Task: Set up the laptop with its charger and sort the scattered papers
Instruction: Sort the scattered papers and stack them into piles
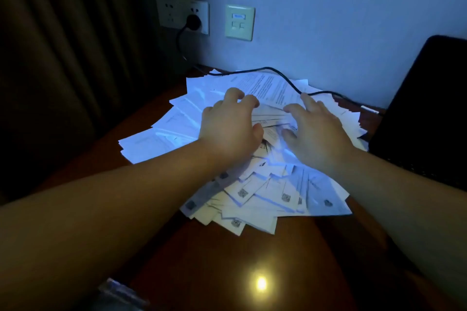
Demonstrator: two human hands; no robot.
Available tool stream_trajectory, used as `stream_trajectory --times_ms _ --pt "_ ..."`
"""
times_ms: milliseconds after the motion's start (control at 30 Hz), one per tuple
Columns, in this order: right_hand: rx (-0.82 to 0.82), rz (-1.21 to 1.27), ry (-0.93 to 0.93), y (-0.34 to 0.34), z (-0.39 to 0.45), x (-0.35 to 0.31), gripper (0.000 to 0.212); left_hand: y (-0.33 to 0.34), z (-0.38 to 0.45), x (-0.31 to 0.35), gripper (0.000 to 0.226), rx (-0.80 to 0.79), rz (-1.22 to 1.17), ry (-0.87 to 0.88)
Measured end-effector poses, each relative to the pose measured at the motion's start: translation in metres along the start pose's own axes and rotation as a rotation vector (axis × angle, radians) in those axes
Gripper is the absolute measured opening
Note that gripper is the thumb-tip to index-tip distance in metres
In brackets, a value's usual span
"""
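Dim desk (207,255); hands (273,131) cover blurred papers (265,194).

Both hands (228,131) (316,131) on scattered papers (265,192); charger cable (283,74) across pile

Both arms reach fwd, bare, w/ left hand (228,131) palm down, fingers bent like a claw, and right hand (316,131) palm down, fingers spread out & nearly straight, the two hands close together.

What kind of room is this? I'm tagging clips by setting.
Probably a hotel room or bedroom desk: a wooden table against a wall, a wall socket with a plug in it, heavy curtains.
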State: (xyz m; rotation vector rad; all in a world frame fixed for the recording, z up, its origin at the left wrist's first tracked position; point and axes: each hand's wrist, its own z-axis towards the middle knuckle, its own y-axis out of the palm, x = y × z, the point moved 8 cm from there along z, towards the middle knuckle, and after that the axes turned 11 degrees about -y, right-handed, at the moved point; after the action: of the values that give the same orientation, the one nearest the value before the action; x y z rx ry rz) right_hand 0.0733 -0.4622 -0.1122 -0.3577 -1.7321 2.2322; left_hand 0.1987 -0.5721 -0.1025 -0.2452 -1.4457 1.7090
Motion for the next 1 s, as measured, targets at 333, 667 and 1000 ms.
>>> stream_trajectory --times_ms 333,667,1000 --pt "-0.117 0.062 -0.001 -0.039 -0.046 -0.043 0.071 -0.063 -0.05 -0.034 0.064 -0.084 0.074 -0.031" --pt "-0.141 -0.006 0.02 -0.047 -0.061 -0.072 0.082 -0.065 -0.053 -0.056 0.09 -0.274 0.186 -0.111" --pt "-0.154 0.027 0.001 -0.023 -0.024 -0.048 0.079 -0.03 -0.005 -0.043 0.074 -0.21 0.189 -0.116"
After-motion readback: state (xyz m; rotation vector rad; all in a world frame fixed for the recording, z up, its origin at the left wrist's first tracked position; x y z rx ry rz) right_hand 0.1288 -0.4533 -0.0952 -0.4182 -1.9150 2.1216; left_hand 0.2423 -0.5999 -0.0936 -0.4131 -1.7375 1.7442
